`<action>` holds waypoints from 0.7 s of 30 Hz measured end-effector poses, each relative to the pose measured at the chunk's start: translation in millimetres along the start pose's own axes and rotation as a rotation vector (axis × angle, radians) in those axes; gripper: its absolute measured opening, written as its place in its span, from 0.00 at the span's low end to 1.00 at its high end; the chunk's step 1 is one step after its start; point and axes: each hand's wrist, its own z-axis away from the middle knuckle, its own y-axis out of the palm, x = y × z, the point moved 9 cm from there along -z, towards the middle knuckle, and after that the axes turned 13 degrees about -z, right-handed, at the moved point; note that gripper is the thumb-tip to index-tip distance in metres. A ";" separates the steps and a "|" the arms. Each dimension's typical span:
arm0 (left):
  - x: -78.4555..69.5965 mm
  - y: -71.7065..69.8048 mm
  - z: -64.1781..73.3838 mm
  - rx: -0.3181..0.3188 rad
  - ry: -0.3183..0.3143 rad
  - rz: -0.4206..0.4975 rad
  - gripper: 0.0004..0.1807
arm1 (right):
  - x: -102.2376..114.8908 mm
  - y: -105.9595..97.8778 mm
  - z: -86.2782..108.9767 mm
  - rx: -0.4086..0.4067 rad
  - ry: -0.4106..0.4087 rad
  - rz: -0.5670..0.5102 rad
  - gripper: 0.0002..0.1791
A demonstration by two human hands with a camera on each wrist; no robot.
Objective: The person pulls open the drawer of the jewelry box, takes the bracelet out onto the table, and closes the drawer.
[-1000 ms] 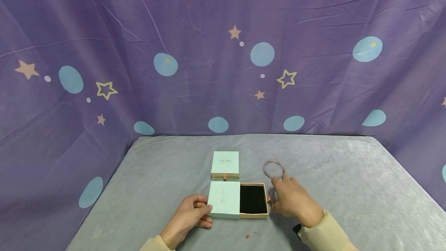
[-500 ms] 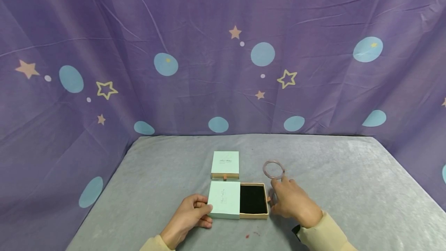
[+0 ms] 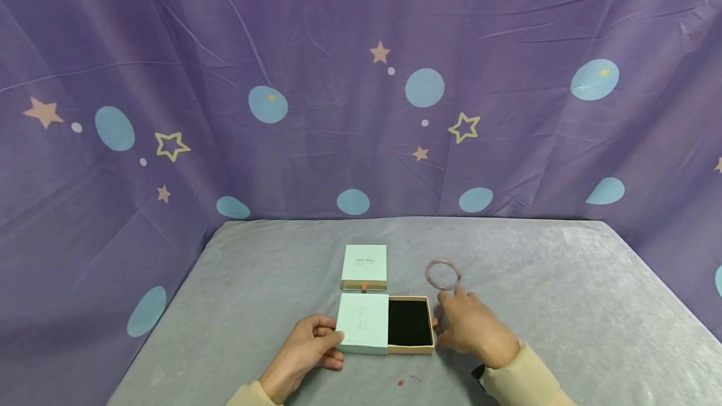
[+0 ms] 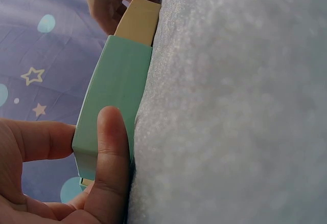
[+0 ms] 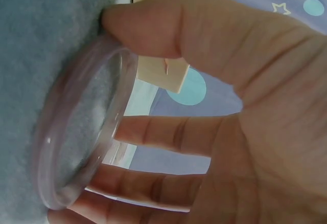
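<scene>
My left hand (image 3: 307, 349) grips the left end of a mint-green drawer box (image 3: 363, 323), with thumb and fingers at its edges. Its cream drawer (image 3: 410, 350) is pulled out to the right and shows a black lining (image 3: 408, 322). In the right wrist view, a translucent pinkish bangle (image 5: 48, 147) lies between the thumb and fingers of my right hand (image 3: 476, 331), thumb at one end of the ring and fingertips at the other, close to the table. From the head view my hand mostly hides this bangle.
Behind the pulled-out box stands a second mint-green box (image 3: 365, 262), its drawer in. Another bangle (image 3: 427, 275) lies flat just beyond my right fingertips. A grey cloth covers the table (image 3: 254, 281), and a purple curtain (image 3: 316, 161) hangs behind it.
My right hand has shifted very slightly back and to the left. My left hand and both boxes have stayed where they were.
</scene>
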 end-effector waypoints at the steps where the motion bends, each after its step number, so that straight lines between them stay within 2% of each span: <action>1: 0.1 -0.2 0.0 0.000 0.000 0.000 0.25 | -0.2 0.3 0.0 0.001 0.001 0.001 0.30; 21: -0.3 -0.7 0.2 -0.012 0.002 -0.005 0.25 | -1.0 1.2 -0.9 0.010 0.002 0.013 0.24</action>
